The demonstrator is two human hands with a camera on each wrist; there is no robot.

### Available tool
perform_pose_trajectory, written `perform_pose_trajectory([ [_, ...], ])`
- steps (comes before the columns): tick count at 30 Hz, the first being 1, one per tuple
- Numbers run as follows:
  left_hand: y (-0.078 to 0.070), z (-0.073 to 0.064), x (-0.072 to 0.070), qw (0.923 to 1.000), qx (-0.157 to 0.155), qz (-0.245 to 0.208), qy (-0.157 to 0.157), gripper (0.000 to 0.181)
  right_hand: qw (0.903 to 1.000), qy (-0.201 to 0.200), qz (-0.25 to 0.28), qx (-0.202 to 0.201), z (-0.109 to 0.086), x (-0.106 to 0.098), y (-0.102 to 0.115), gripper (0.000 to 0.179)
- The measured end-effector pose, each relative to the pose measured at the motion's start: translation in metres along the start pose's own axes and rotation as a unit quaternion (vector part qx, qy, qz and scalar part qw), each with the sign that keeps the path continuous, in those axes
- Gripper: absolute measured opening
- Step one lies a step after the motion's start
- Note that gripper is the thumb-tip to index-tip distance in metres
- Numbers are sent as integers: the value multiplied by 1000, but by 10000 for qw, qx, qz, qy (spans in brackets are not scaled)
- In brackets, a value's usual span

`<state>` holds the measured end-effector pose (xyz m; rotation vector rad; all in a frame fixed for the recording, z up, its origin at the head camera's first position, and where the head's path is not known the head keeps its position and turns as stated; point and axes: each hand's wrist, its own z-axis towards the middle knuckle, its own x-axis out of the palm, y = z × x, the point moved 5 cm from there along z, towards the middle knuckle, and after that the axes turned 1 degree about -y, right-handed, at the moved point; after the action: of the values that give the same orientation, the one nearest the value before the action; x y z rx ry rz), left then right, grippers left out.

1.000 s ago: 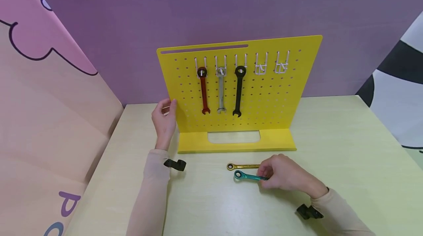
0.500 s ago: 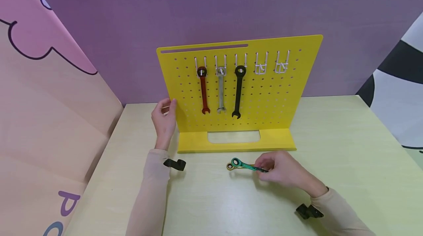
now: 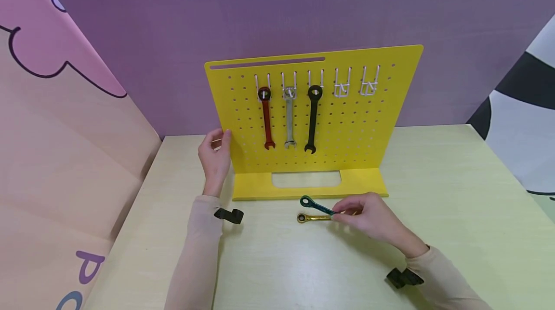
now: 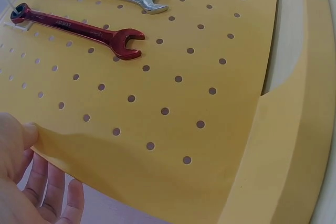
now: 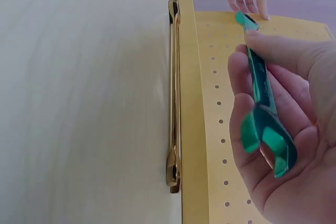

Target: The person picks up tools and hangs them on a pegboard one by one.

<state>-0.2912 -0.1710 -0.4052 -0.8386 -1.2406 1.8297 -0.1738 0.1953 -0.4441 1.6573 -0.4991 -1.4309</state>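
Observation:
A yellow pegboard (image 3: 347, 143) stands on its base. At its left edge my left hand (image 3: 215, 161) grips it, thumb (image 4: 29, 136) on the front face and fingers behind. In the head view my right hand (image 3: 373, 217) holds a green ratcheting combination wrench (image 3: 320, 208) raised over the table, ring end pointing left. The right wrist view shows the thumb across the shaft and the open-end jaws near the palm. Below it a gold wrench (image 3: 313, 218) lies on the table, partly hidden by the right hand.
On the board's hooks hang a red wrench (image 3: 267, 122), a silver wrench (image 3: 289, 119) and a black wrench (image 3: 312, 119). To their right are two bare white wire hooks (image 3: 342, 89). The board's base (image 3: 256, 187) has a cutout. A purple backdrop (image 3: 277, 11) rises behind.
My right hand has lifted the green wrench off the table, away from me, past the gold one, tilting its ring end up. The black wrench swung slightly. The left hand has stayed put.

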Motion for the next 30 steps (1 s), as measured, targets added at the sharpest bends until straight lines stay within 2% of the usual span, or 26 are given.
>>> perform_pose_trajectory([
  [7,0,0,-1,10000,-16,0,43,33,9982,-255,442,322,3,1,1,15],
  [13,-2,0,-1,10000,-32,-35,-2,31,9962,-548,440,513,4,1,1,19],
  [19,-1,2,2,10000,-32,-62,64,31,9930,-870,589,537,7,3,0,17],
  [26,-2,2,0,9999,136,-26,54,31,9899,-1027,814,543,12,7,6,18],
  [30,1,1,0,9999,75,-16,82,31,9895,-1095,830,437,14,5,12,17],
])
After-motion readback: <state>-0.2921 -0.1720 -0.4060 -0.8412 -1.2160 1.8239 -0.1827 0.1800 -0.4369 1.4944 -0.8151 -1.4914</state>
